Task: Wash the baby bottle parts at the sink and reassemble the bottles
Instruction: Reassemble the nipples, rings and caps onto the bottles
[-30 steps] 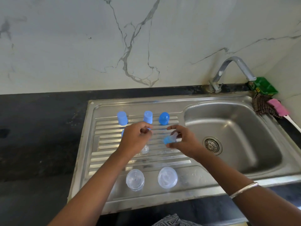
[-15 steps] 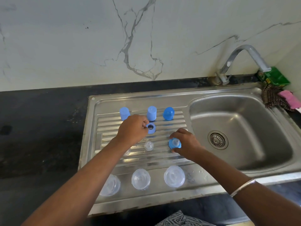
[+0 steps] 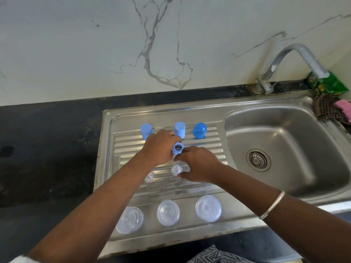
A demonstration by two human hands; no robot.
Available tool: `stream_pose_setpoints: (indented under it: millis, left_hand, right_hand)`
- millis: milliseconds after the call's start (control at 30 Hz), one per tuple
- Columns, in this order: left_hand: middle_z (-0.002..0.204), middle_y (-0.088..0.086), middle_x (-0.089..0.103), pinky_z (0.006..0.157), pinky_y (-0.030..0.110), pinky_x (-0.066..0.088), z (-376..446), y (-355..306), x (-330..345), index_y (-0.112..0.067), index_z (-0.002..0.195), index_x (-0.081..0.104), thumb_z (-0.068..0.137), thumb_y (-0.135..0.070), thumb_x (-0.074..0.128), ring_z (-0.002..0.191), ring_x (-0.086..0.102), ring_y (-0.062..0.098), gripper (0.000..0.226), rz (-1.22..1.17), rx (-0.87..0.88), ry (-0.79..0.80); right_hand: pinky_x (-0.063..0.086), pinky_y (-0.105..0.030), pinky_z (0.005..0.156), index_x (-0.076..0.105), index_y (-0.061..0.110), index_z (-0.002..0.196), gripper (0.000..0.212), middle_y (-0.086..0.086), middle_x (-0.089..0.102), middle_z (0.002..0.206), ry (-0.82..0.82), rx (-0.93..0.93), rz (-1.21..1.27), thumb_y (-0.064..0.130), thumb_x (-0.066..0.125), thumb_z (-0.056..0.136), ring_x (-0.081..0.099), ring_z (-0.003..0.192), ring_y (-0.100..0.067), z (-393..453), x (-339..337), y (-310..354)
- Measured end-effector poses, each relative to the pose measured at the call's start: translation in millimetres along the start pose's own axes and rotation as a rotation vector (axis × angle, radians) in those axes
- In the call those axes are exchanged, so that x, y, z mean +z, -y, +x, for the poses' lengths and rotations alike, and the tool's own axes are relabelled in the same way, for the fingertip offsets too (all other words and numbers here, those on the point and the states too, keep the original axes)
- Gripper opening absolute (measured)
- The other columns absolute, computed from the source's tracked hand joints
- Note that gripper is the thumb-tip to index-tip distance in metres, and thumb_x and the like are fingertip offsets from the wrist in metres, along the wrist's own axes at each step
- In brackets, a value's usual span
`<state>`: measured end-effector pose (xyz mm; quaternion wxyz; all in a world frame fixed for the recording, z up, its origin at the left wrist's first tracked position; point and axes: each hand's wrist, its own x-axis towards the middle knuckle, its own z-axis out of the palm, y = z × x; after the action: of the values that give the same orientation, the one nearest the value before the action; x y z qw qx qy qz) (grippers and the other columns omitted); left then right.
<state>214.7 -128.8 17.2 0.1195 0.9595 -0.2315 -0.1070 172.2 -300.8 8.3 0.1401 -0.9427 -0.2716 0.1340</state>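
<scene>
On the steel drainboard, my left hand grips a blue bottle collar ring, its hole facing up. Just in front of it, my right hand curls over a clear nipple, thumb and fingertips pinching it. A second clear nipple lies beside my left forearm. Three blue caps stand in a row at the back. Three clear bottles stand mouth-down along the front. The collar with a nipple set down earlier is hidden under my right hand.
The sink basin with its drain lies to the right, the faucet above it. A green box, a dark scrubber and a pink sponge sit at the far right corner. Black counter extends to the left.
My right hand set down the blue collar with its nipple, then moved left onto the loose clear nipple. My left hand stayed in place holding the other blue collar.
</scene>
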Motion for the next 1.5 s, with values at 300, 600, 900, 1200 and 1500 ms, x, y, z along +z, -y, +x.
stream_pose_setpoints:
  millis: [300, 600, 900, 1200, 1500]
  left_hand:
    - [0.105, 0.004, 0.058, 0.082, 0.043, 0.050, 12.7, -2.2, 10.4, -0.021, 0.113, 0.065, 0.083, -0.008, 0.061, 0.099, 0.052, 0.027, 0.033, 0.048, 0.078, 0.123]
    - [0.086, 0.002, 0.048, 0.060, 0.031, 0.039, 17.6, -7.6, 24.0, -0.019, 0.076, 0.044, 0.078, -0.008, 0.067, 0.082, 0.052, 0.022, 0.026, -0.020, 0.045, 0.146]
    - [0.091, -0.003, 0.058, 0.075, 0.025, 0.047, 20.3, -66.2, -3.5, -0.023, 0.097, 0.059, 0.087, -0.029, 0.074, 0.084, 0.059, 0.014, 0.019, -0.302, 0.075, -0.048]
    - [0.074, 0.004, 0.072, 0.061, 0.031, 0.060, 62.0, -165.8, -8.3, -0.014, 0.088, 0.071, 0.063, -0.042, 0.092, 0.059, 0.068, 0.016, 0.043, -0.989, -0.463, 0.099]
    - [0.076, 0.010, 0.071, 0.055, 0.027, 0.059, 76.5, -245.3, 31.0, -0.008, 0.086, 0.062, 0.084, -0.037, 0.077, 0.062, 0.074, 0.021, 0.032, -1.034, -0.675, 0.114]
  right_hand:
    - [0.049, -0.033, 0.071, 0.062, 0.022, 0.106, 0.016, -0.002, 0.064, 0.102, 0.097, 0.017, -0.071, 0.022, 0.060, 0.090, 0.063, 0.093, -0.025, 13.4, 18.9, 8.3]
    - [0.050, -0.030, 0.069, 0.075, 0.024, 0.110, 0.039, -0.007, 0.062, 0.089, -0.266, 0.099, 0.323, 0.007, 0.069, 0.076, 0.062, 0.074, -0.024, -43.6, -20.1, -15.5]
    - [0.056, -0.024, 0.072, 0.075, 0.026, 0.090, 0.025, -0.004, 0.069, 0.080, -0.043, 0.406, 0.904, 0.023, 0.086, 0.067, 0.071, 0.075, -0.016, -104.5, -77.1, -88.7]
    - [0.060, -0.030, 0.067, 0.071, 0.009, 0.076, 0.022, -0.011, 0.068, 0.071, 0.003, 0.686, 1.081, 0.022, 0.086, 0.066, 0.072, 0.070, -0.025, -147.0, -55.3, -178.5]
    - [0.049, -0.020, 0.045, 0.065, 0.007, 0.062, 0.027, -0.009, 0.069, 0.057, -0.198, 0.847, 0.898, 0.021, 0.081, 0.078, 0.059, 0.042, -0.017, -178.4, -40.7, -211.3]
